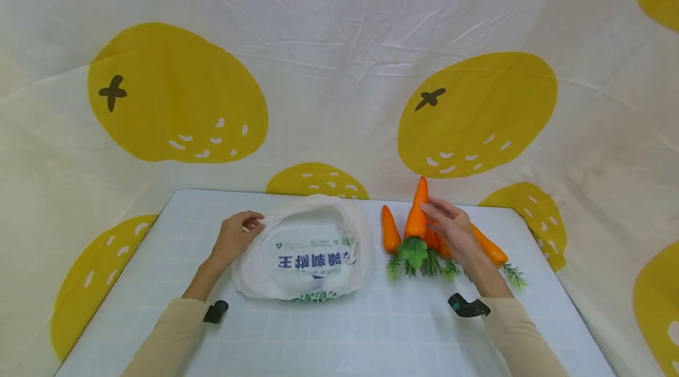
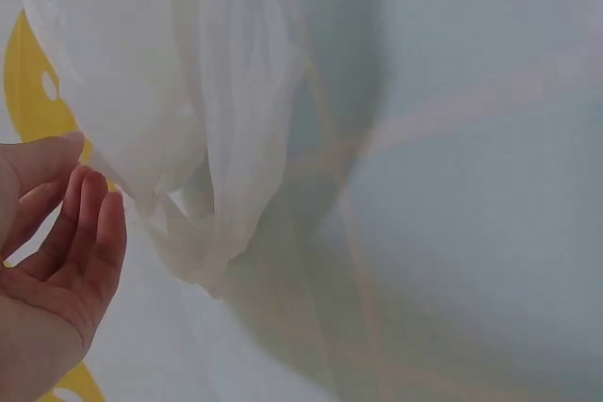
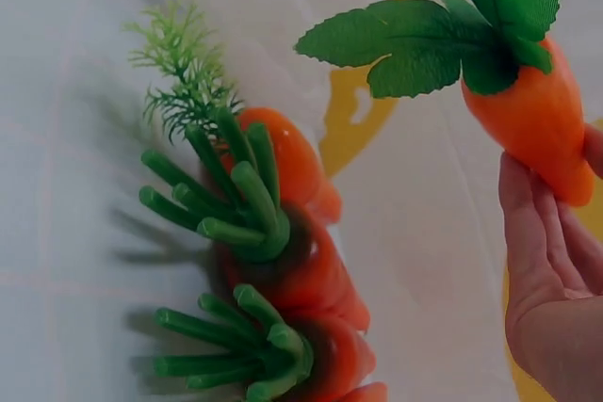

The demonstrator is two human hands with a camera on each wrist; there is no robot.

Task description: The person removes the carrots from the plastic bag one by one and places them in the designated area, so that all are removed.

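In the head view, a white plastic bag (image 1: 251,274) with blue and green print lies on the table, its mouth spread wide. My left hand (image 1: 237,237) is at the bag's left rim. The left wrist view has the thumb and forefinger of that hand (image 2: 61,261) pinching the edge of the thin film (image 2: 250,120). An orange carrot (image 1: 417,215) with broad green leaves is gripped by my right hand (image 1: 457,228), tip pointing up and away. In the right wrist view this carrot (image 3: 528,120) is raised above the others, between thumb and fingers.
Several more carrots with green tops lie in a row right of the bag, among them a left one (image 1: 391,234) and a right one (image 1: 489,247). A white cloth (image 1: 334,100) with yellow fruit shapes hangs behind the table (image 1: 339,341).
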